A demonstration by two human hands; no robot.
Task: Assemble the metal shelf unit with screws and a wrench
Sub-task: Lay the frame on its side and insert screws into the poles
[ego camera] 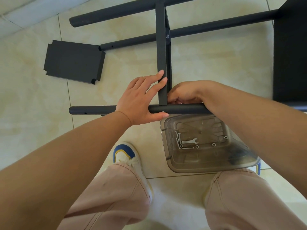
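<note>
A loose black shelf panel (pixel 73 61) lies flat on the tile, well left of the near pole (pixel 182 109). The left hand (pixel 142 100) spreads open over that pole, fingers against the upright shelf edge (pixel 162 63). Just right of the joint, the right hand (pixel 183 93) curls closed against the shelf (what it grips is hidden). Below the pole, a clear bin (pixel 207 145) holds the wrench (pixel 189 141) and screws (pixel 178 138).

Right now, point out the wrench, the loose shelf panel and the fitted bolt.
wrench (pixel 189 141): head view, on its flat handle, inside the clear tray.
loose shelf panel (pixel 73 62): head view, middle of its flat face.
fitted bolt (pixel 167 36): head view, on its head.
</note>
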